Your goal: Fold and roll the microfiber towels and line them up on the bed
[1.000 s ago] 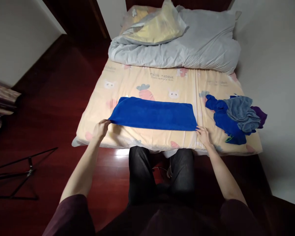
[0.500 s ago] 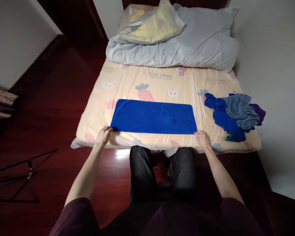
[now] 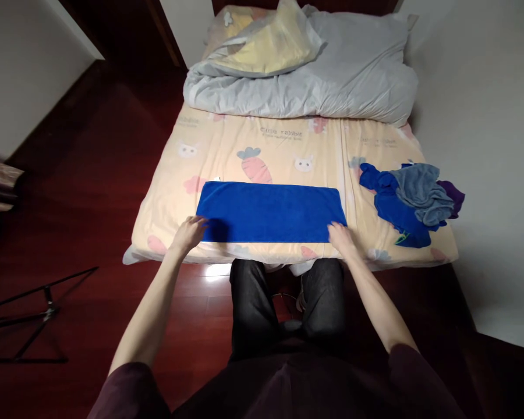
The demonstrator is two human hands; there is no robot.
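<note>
A blue towel [image 3: 271, 212], folded into a long rectangle, lies flat on the patterned bed sheet [image 3: 227, 137] close to the bed's front edge. Above the towel's left end, my left hand [image 3: 190, 234] has its fingers loosely bent and apart, casting a dark shadow on the cloth. My right hand [image 3: 341, 237] is over the near right corner, fingers curved and loose, covering that corner from view. No cloth is visibly pinched in either hand.
On the right of the bed lies a heap of crumpled blue, grey-blue and purple cloths [image 3: 423, 195]. A grey quilt [image 3: 358, 70] and a yellow bag-like item [image 3: 275, 49] fill the head end. Black stand legs [image 3: 48, 314] are on the floor at left.
Both hands have let go of the towel's near corners and moved slightly inward and up over its ends. The towel lies slightly nearer to me.
</note>
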